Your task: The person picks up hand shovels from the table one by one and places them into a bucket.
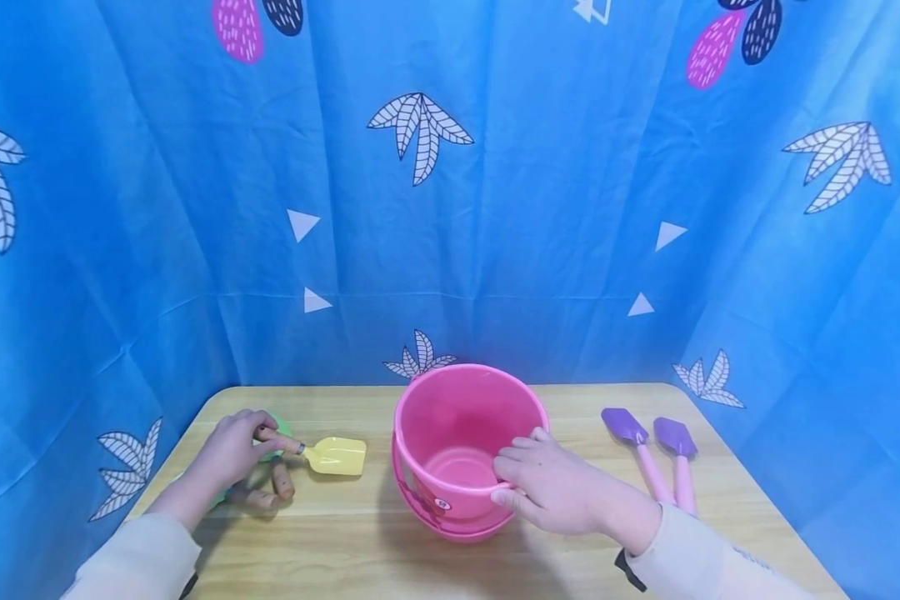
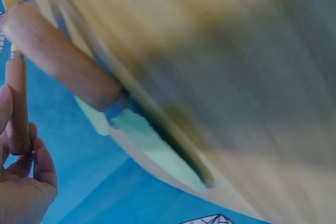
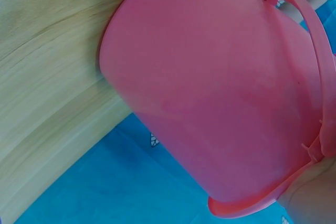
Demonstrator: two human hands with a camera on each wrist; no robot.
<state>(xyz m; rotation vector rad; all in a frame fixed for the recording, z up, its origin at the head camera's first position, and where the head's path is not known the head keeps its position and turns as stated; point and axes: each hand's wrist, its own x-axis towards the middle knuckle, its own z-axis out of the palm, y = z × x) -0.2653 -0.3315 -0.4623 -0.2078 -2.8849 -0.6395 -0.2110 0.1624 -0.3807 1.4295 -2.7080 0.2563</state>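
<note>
My left hand (image 1: 234, 447) pinches the wooden handle of a toy shovel with a yellow blade (image 1: 337, 457), held above the left side of the table. Below that hand lie more wooden-handled tools, one handle (image 1: 282, 481) pointing forward, with a pale green blade (image 2: 157, 145) showing in the left wrist view. A pink bucket (image 1: 471, 417) stands at the middle, tilted a little, its inside bare. With fingers over the near right rim, my right hand (image 1: 551, 483) grips the bucket. In the right wrist view the bucket's wall and its handle (image 3: 310, 19) fill most of the picture.
Two toy shovels with purple blades (image 1: 625, 425) and pink handles (image 1: 685, 485) lie right of the bucket. The wooden table (image 1: 322, 550) has rounded far corners. A blue patterned curtain (image 1: 540, 192) surrounds its back and sides.
</note>
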